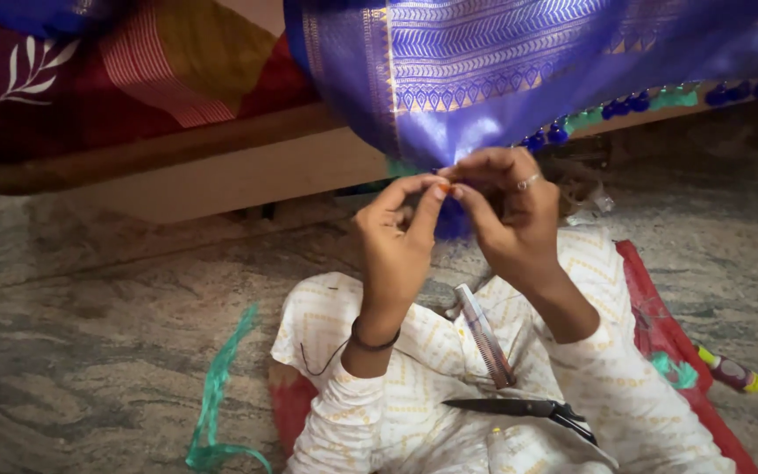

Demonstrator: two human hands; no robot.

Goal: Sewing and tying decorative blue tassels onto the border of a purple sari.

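Note:
A blue-violet silk cloth [484, 61] with gold woven borders hangs down from above. Blue and green tassels [625, 107] line its edge. My left hand [396, 233] and my right hand [506, 211] meet at the cloth's lower edge, fingertips pinched together on a blue tassel [454, 218] of thread. A ring sits on my right hand and a dark band on my left wrist. On my lap, over cream patterned clothing [414, 377], lie a comb [484, 333] and black-handled scissors [519, 408].
A red mat [668, 342] lies under me on the mottled stone floor [89, 307]. A green thread strip [217, 395] trails at left. A small red and yellow object [730, 370] lies at right. A wooden cot edge [177, 145] with red bedding stands behind.

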